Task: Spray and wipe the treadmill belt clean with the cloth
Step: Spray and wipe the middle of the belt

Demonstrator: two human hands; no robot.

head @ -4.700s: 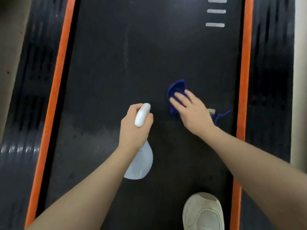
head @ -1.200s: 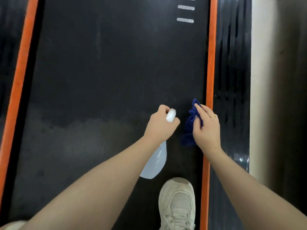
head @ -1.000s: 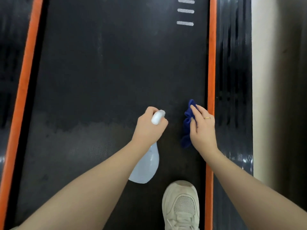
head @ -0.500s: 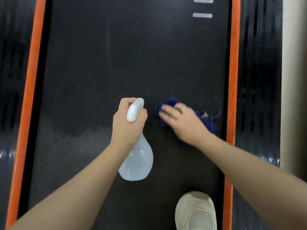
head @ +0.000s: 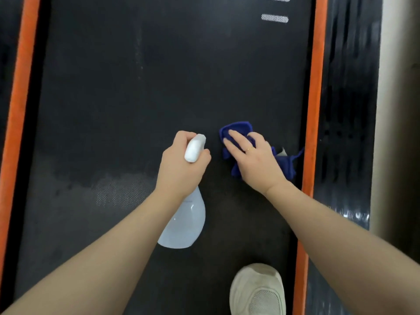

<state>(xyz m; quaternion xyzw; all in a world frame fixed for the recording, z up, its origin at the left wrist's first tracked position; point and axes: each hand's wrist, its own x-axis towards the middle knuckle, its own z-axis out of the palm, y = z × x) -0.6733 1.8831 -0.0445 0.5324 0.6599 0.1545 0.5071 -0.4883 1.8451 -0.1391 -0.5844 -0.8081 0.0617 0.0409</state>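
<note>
The black treadmill belt (head: pixel 141 92) fills the view between two orange edge strips. My left hand (head: pixel 181 167) grips the neck of a pale spray bottle (head: pixel 185 221), whose white nozzle (head: pixel 195 147) points away from me. To its right, my right hand (head: pixel 252 159) lies flat with fingers spread on a dark blue cloth (head: pixel 237 128), pressing it onto the belt near the right orange strip (head: pixel 314 92). Part of the cloth sticks out by my wrist. A paler patch of belt (head: pixel 118 192) lies left of the bottle.
The left orange strip (head: pixel 17 105) borders the belt, with black ribbed side rails (head: pixel 347 110) beyond both strips. A pale floor (head: pixel 395 110) lies to the right. My beige shoe (head: pixel 258 289) stands on the belt at the bottom. White dashes (head: pixel 275 18) mark the belt's far right.
My right hand has slid the cloth from beside the right orange strip leftward onto the belt and slightly forward. My left hand with the bottle shifted a little left and stayed closed on it.
</note>
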